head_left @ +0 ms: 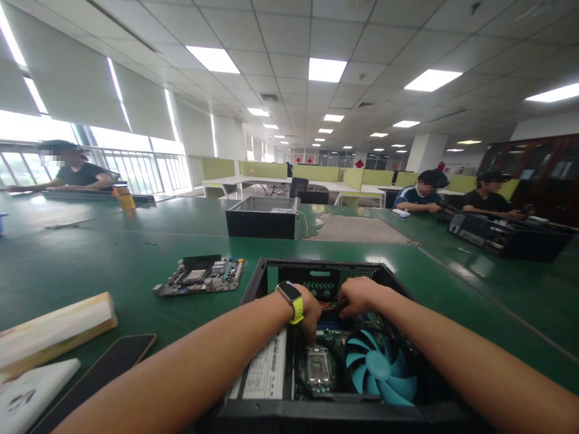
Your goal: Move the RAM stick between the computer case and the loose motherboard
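An open black computer case point(271, 408) lies in front of me with both my hands inside it. My left hand point(311, 310), below a yellow-banded watch point(292, 295), bends its fingers down by the motherboard, just behind the bare CPU socket point(319, 365); whatever its fingertips hold is hidden. Farther right, my right hand point(359, 295) is closed on a bundle of thin coloured cables point(331, 306), near the back wall of the case. Toward me from that hand sits a fan with blue blades point(379, 366). The power supply point(266, 367) with its white label fills the left side.
On the green table point(190, 241), a loose motherboard point(203, 275) lies left of the case. A phone-like dark slab point(102, 380) and a pale block point(58, 328) are nearer left. Another case point(262, 223) stands beyond. Several people sit around the table, one case point(511, 235) by them.
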Demonstrator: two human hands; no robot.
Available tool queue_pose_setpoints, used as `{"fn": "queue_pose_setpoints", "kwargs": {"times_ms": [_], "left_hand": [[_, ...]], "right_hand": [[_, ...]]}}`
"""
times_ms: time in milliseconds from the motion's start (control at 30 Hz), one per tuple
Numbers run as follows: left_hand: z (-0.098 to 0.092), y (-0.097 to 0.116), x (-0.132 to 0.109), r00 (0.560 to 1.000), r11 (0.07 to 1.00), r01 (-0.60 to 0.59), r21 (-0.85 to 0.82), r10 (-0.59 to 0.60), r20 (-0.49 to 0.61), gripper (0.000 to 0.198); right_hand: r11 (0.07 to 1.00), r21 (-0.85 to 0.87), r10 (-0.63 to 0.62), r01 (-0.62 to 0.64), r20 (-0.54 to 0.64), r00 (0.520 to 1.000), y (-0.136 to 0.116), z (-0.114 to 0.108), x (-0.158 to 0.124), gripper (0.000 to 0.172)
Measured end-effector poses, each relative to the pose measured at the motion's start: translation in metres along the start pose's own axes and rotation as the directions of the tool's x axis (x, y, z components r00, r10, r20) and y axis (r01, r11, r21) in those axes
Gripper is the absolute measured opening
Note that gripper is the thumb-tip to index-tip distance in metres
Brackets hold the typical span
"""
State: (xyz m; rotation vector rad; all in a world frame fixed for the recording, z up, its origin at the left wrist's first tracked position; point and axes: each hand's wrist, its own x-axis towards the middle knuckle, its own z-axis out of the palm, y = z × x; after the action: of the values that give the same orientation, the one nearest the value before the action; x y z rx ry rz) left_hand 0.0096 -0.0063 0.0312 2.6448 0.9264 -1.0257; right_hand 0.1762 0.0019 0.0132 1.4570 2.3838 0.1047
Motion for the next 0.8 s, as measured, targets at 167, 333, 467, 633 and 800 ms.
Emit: {"fn": "queue_pose_setpoints", "kwargs": {"times_ms": [167,333,467,633,800], "left_hand": [[0.006,-0.003,0.008,1.0,1.0,-0.001,-0.028,0.001,-0.009,0.052],[0.009,-0.006,0.013,0.999,0.991,-0.011,-0.133,0.006,-0.041,0.053],[0.007,-0.007,0.011,0.999,0.991,-0.039,-0.129,0.034,-0.036,0.06],[0.005,-0.005,0.008,1.0,0.996,-0.025,-0.086,0.025,0.003,0.062],[0.006,-0.006,0.009,0.999,0.997,-0.033,-0.068,0.035,0.02,0.058]], "right_hand": [[1.0,0.011,0.013,-0.014,0.04,0.999,0.001,0.002,0.001,0.037],[0.999,-0.005,0.054,-0.054,0.103,0.993,-0.005,0.0,-0.002,0.034],[0.998,0.024,0.047,-0.05,0.123,0.991,-0.003,-0.002,-0.002,0.038],[0.998,0.05,0.037,-0.045,0.134,0.99,0.002,0.0,0.0,0.042],[0.996,0.084,0.02,-0.031,0.121,0.992,0.004,0.002,0.001,0.042]]}}
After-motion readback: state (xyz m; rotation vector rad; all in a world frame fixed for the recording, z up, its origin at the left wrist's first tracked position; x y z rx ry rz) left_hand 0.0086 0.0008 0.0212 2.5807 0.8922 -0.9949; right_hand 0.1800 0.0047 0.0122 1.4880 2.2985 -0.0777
